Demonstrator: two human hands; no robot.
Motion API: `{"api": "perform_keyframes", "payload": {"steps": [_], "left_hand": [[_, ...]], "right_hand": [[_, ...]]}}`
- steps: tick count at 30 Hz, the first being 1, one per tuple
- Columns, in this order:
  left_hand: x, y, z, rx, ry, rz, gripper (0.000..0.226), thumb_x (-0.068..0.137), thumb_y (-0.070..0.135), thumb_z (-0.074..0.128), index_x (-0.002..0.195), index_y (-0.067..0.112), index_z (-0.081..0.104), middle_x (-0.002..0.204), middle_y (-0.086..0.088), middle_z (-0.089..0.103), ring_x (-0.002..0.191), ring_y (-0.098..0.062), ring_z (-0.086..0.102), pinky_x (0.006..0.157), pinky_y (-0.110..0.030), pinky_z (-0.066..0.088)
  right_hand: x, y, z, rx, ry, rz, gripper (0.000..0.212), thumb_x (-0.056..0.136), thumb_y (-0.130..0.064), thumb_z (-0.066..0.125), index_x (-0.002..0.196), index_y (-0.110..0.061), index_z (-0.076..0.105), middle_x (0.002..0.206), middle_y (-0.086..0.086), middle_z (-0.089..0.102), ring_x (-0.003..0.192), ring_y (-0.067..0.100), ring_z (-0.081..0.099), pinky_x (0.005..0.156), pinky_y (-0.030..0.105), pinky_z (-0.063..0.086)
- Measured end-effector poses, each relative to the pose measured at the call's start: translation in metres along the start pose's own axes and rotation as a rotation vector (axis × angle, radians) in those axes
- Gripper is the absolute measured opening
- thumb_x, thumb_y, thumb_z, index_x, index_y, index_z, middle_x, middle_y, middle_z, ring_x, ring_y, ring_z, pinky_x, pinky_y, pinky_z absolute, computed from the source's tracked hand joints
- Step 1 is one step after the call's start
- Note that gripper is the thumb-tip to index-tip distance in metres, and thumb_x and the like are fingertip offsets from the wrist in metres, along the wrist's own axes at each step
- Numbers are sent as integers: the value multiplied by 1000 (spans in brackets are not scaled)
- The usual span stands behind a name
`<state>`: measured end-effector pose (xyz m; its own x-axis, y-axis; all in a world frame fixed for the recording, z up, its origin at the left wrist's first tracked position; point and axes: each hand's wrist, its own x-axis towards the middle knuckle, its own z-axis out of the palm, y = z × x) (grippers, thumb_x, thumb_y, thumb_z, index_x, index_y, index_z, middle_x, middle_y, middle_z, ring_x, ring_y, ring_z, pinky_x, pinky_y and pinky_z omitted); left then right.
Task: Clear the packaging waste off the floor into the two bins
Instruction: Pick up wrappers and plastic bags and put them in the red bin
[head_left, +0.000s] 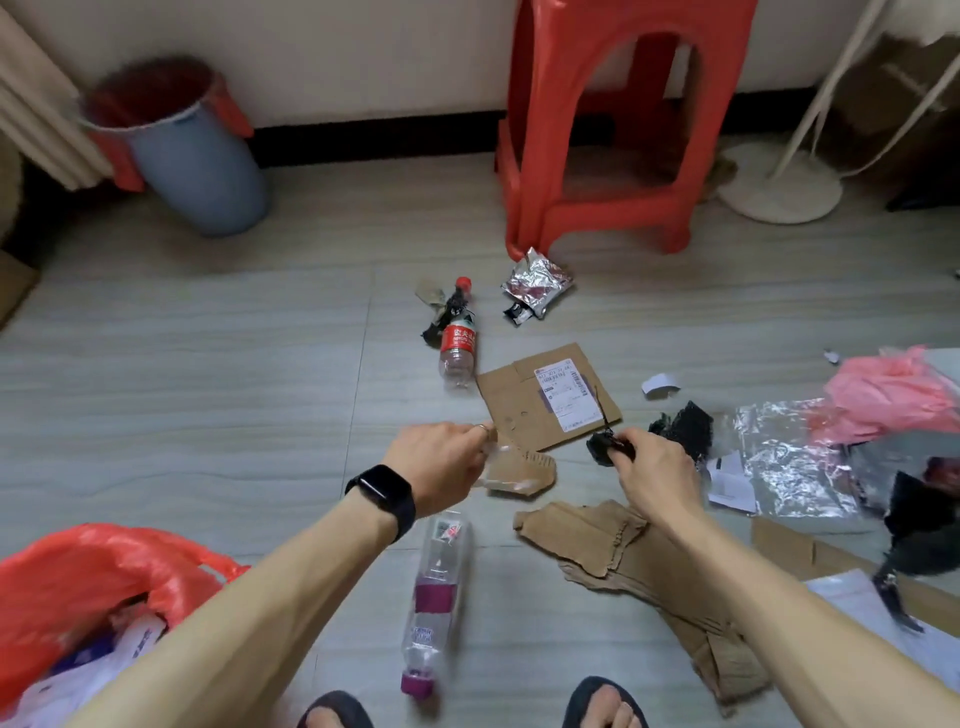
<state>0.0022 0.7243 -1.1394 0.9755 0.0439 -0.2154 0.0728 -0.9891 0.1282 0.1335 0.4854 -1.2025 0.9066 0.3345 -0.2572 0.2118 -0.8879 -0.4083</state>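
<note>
Cardboard (530, 467) gripped in my left hand (441, 462), black wad (602, 448) pinched in my right hand (649, 470), both meant for the bin (104, 545).

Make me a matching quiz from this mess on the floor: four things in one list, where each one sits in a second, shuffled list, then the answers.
Things
1. red-label bottle
2. purple-capped bottle
3. silver foil pouch
4. blue bin

Places
A. at the foot of the red stool
B. lying nearest the person's feet
C. by the far wall, at the left
D. its base beside a corner of the labelled cardboard

Pairs: 1-D, 2-B, 3-A, 4-C
</note>
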Motion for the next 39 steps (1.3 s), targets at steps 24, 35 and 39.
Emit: {"api": "perform_keyframes", "payload": {"steps": [24,35,39], "left_hand": [[-370,-129,-105,54,348,-610,22,98,44,46,108,27,58,96,3,71,88,-27,66,66,-35,51],[-398,-143,-78,-79,-15,-809,55,87,55,56,137,34,46,132,5,60,119,-23,59,91,-38,52],[-376,-140,-96,-110,-17,-771,49,83,45,58,131,38,51,128,5,64,114,-22,63,89,-36,54]], "right_hand": [[-238,-368,-33,-227,-305,-997,20,90,-33,57,108,-27,59,107,13,67,98,37,62,70,35,48],[-264,-370,60,-177,-465,-951,53,82,-42,58,134,-33,47,133,0,59,121,27,56,96,40,50],[-232,-360,33,-254,-399,-942,48,90,-42,55,136,-33,48,133,2,59,123,27,55,98,41,49]]}}
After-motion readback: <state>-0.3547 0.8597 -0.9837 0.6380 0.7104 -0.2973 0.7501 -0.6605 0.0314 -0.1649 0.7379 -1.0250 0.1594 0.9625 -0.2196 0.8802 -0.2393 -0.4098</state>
